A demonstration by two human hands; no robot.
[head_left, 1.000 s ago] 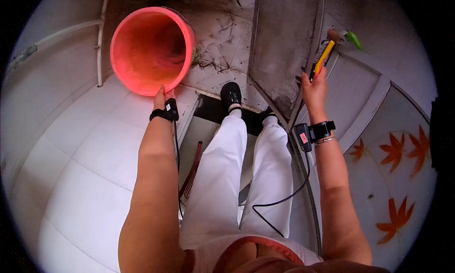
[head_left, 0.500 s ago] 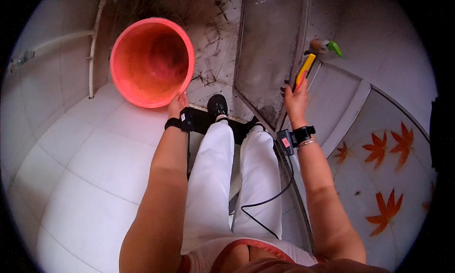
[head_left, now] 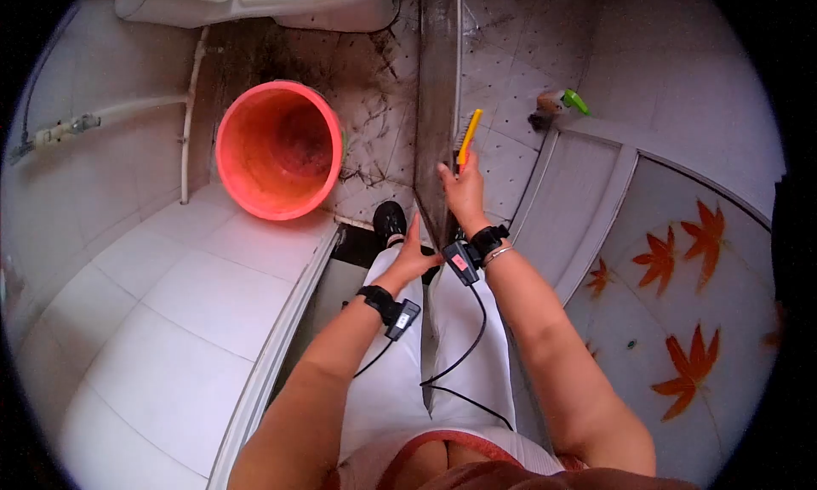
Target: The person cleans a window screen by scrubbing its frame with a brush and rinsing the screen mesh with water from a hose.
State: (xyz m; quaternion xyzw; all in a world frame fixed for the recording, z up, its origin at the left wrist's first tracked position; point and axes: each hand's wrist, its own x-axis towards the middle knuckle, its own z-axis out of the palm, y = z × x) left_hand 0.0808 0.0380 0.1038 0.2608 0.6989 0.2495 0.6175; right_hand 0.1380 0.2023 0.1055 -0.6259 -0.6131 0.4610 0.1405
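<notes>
In my right hand (head_left: 464,194) is a yellow-handled brush (head_left: 468,139), its bristles turned left; the fingers wrap its lower end. The thumb of that hand reaches to a grimy upright door panel (head_left: 434,107), now seen almost edge-on. My left hand (head_left: 407,259) is at the panel's near lower end, index finger stretched forward and thumb spread to the right. Its fingers are apart; whether they press on the panel I cannot tell. An orange-red bucket (head_left: 281,150) lies tilted beyond the left hand, its mouth toward me, stained inside.
A bottle with a green trigger (head_left: 576,101) is on the right beside a white framed panel with orange leaf prints (head_left: 689,371). A white toilet (head_left: 332,5) is at the back. Pipes (head_left: 191,116) run along the left wall. Dark grime marks the floor tiles (head_left: 366,124).
My left hand has let go of the bucket's rim and moved right to the panel. My right hand has shifted left with the brush, and the panel has swung more edge-on.
</notes>
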